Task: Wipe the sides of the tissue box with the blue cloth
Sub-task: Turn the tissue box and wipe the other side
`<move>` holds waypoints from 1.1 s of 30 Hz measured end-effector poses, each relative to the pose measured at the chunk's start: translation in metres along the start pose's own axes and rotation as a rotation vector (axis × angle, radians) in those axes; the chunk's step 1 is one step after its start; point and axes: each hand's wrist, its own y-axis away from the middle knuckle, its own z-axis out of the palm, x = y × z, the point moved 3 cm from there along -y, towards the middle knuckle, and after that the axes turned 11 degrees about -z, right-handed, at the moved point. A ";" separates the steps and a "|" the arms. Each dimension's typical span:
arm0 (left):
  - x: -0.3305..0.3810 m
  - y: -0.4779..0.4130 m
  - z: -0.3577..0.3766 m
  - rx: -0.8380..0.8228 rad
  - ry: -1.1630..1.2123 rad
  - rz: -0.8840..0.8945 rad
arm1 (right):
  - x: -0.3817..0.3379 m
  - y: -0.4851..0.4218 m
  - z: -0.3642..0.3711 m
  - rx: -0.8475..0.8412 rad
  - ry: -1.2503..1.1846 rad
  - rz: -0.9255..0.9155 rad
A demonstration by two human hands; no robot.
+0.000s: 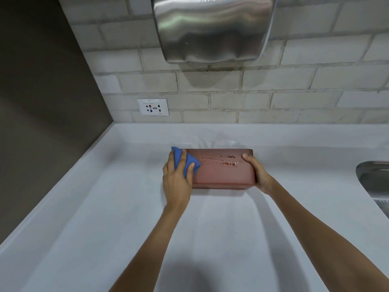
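Two hands work: left hand [177, 178] presses the blue cloth [185, 163] on the tissue box's [223, 171] left end; right hand [255, 171] grips its right end, long side stretching between them along the counter [105, 207]

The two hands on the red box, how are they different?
The left hand presses a bunched blue cloth against the left end of the tissue box; the right hand holds nothing but the box. The left hand lies flat over the cloth, while the right hand curls round the box's right end, thumb on the near face. Both are bare and touch the box.
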 end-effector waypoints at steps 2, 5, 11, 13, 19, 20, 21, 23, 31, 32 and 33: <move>0.014 -0.017 0.005 0.010 -0.050 0.001 | -0.002 0.001 0.000 0.000 0.010 0.004; 0.021 -0.016 0.011 0.009 -0.117 0.047 | -0.003 0.001 0.000 0.009 0.013 0.001; -0.011 0.033 -0.006 -0.004 -0.232 0.339 | -0.004 0.000 0.000 0.014 0.001 0.000; -0.012 0.024 -0.009 -0.011 -0.233 0.345 | -0.004 0.000 -0.001 0.007 0.002 0.002; 0.029 -0.021 0.011 -0.035 -0.200 0.222 | -0.003 0.000 -0.002 0.015 0.014 0.017; 0.030 -0.018 0.012 -0.042 -0.216 0.252 | -0.003 -0.001 -0.003 0.020 0.017 0.019; 0.029 -0.013 0.011 -0.048 -0.229 0.296 | -0.003 -0.001 -0.004 0.025 0.016 0.020; 0.019 0.004 0.006 -0.060 -0.262 0.439 | -0.003 -0.002 -0.006 0.029 0.011 0.019; 0.022 -0.013 -0.001 -0.040 -0.249 0.448 | -0.003 -0.001 -0.006 0.005 0.007 0.019; 0.032 -0.016 0.003 -0.043 -0.235 0.431 | -0.003 -0.001 -0.005 0.006 0.006 0.017; 0.040 -0.015 0.009 -0.052 -0.231 0.435 | -0.002 -0.001 -0.006 0.008 0.006 0.015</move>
